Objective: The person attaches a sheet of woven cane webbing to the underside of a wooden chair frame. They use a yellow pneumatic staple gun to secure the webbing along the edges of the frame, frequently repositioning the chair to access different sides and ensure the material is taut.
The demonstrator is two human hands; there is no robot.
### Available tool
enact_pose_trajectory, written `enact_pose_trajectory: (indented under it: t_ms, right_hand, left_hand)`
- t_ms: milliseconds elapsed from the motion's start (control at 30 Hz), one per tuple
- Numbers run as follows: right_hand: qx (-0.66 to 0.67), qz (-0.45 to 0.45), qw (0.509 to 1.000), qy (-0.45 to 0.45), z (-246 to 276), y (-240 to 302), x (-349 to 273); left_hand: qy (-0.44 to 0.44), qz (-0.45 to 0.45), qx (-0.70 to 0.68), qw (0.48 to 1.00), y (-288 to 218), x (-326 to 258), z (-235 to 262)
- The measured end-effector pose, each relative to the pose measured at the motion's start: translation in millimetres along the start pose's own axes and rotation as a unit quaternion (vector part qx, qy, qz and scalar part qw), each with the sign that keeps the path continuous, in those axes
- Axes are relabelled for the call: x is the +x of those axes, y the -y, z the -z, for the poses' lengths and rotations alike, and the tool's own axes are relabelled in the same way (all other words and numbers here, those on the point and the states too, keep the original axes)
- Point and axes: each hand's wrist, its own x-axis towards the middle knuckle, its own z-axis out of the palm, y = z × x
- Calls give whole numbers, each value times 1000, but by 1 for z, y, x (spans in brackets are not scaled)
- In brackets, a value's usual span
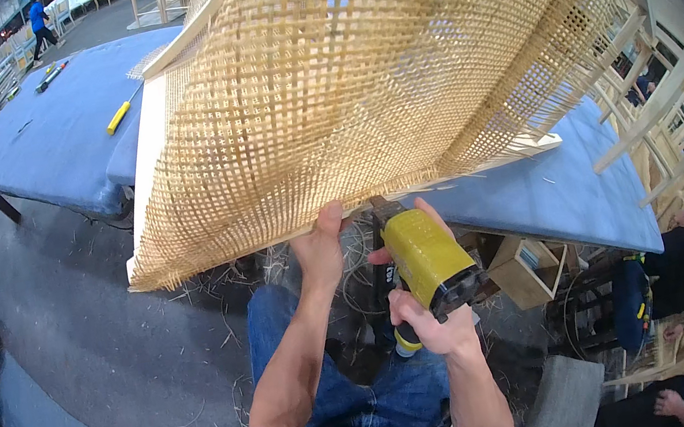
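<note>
Cane panel on wood frame, tilted up off blue bench. L hand pinches panel's lower edge, grip closed on it. R hand grip wrapped round yellow stapler, nose touching edge beside L thumb.
</note>
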Motion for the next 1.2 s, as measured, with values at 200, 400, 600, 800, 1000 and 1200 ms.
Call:
enact_pose_trajectory:
  t_ms: [200,400,600,800,1000,1200]
  right_hand:
    - [30,-44,999,6,-6,9,1]
    - [-13,18,1000,-18,-7,5,-3]
    - [11,-61,998,-10,-13,9,3]
    - [13,-22,1000,-17,-19,4,5]
    - [-5,-41,999,-12,-18,7,9]
    - [1,-15,1000,-12,-20,6,3]
  left_hand:
    - [42,-88,106,990,25,10,39]
    - [3,-82,93,992,3,2,11]
    - [24,-99,88,991,2,4,13]
    - [38,-135,134,981,-5,1,12]
    - [-8,-74,89,993,2,7,15]
    - [-17,-46,86,995,-1,5,10]
